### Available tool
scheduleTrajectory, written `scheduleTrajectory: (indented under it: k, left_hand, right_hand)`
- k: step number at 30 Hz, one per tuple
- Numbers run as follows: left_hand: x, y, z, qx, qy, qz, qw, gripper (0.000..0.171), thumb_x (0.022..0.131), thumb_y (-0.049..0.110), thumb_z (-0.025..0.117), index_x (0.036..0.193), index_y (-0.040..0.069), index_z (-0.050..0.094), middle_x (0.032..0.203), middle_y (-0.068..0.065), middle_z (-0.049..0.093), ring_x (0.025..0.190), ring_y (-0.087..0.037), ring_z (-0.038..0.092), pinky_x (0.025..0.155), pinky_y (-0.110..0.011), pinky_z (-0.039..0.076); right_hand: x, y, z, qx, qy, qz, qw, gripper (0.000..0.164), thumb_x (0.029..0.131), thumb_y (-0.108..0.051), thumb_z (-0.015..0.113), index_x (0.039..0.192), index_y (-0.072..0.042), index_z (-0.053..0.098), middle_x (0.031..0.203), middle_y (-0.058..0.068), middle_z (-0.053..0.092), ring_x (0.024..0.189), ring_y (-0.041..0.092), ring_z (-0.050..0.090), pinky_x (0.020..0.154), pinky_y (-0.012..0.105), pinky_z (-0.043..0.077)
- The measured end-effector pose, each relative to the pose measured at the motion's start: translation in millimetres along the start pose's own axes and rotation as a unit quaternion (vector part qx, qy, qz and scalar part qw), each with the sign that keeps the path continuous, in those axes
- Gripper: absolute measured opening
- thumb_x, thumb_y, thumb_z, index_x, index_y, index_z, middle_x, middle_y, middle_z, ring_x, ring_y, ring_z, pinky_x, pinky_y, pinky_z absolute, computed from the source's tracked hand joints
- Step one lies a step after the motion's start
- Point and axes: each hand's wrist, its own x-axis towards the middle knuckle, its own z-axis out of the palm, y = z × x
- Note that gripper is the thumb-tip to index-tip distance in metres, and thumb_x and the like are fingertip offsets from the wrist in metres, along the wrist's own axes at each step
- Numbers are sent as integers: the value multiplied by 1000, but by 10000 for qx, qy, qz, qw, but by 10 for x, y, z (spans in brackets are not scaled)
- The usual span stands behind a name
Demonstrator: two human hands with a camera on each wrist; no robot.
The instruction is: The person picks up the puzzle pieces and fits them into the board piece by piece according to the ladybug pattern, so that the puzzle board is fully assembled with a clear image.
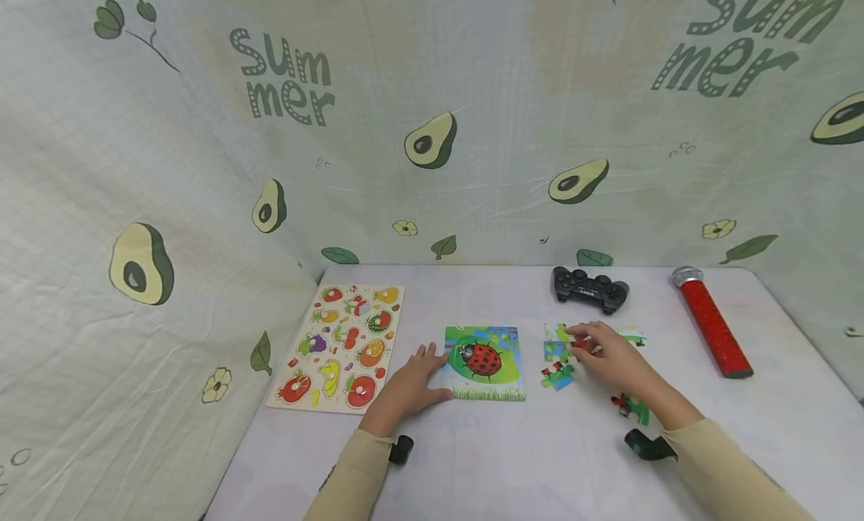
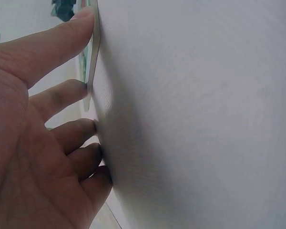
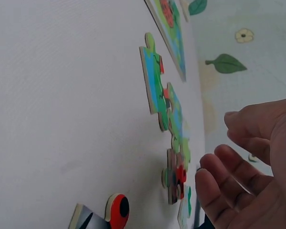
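My left hand (image 1: 413,380) is at the left edge of a square ladybug picture board (image 1: 484,392). Its thumb and index fingertip rest at the board's edge in the left wrist view, the other fingertips down by the tabletop. My right hand (image 1: 605,354) hovers over loose jigsaw pieces (image 1: 555,351), fingers loosely bent with nothing visible between them. Just under its fingers, a piece with red on it (image 3: 173,176) sits tilted among the others. Nearer me lie a red, green and blue piece (image 1: 558,376) and another piece (image 1: 632,408), partly behind the right forearm.
A fruit puzzle board (image 1: 328,292) lies left on the white table (image 1: 486,461). Behind the pieces sits a black game controller (image 1: 589,288); a red glittery tube with a silver end (image 1: 714,326) lies at right. A cloth printed with avocados (image 1: 430,140) hangs behind.
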Motion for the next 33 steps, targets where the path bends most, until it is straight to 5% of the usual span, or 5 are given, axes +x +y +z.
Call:
scheduleTrajectory:
  k: [13, 21, 26, 33]
  left_hand:
    - [21, -17, -10, 7, -4, 45, 10000, 75, 90, 40, 77, 154, 15, 47, 166, -14, 27, 155, -35, 17, 121, -55, 27]
    - [28, -25, 10, 6, -31, 14, 10000, 75, 90, 40, 77, 154, 15, 47, 166, -14, 27, 155, -35, 17, 121, -55, 27]
    - [24, -21, 7, 27, -20, 29, 10000, 76, 89, 39, 78, 154, 14, 47, 166, -15, 27, 154, -35, 18, 121, -55, 27]
    - [19, -19, 6, -22, -25, 29, 10000, 75, 90, 39, 78, 154, 15, 47, 166, -14, 26, 155, -35, 17, 121, -55, 26]
  right_hand:
    - [-102, 87, 124, 314, -527, -427, 9972, 46, 90, -8, 75, 135, -4, 63, 112, 2, 67, 90, 15, 56, 72, 28, 49]
    - [-113, 78, 195, -58, -610, -822, 9947, 48, 87, -9, 79, 133, -9, 66, 116, -1, 70, 88, 14, 53, 74, 29, 47]
    - [-87, 55, 187, -339, -749, -960, 9920, 45, 86, -13, 81, 129, -12, 69, 112, -3, 64, 91, 14, 51, 77, 34, 47]
    - [-71, 78, 160, -150, -885, -1013, 9908, 32, 90, -11, 77, 121, -16, 74, 102, -5, 55, 79, 8, 45, 66, 25, 40]
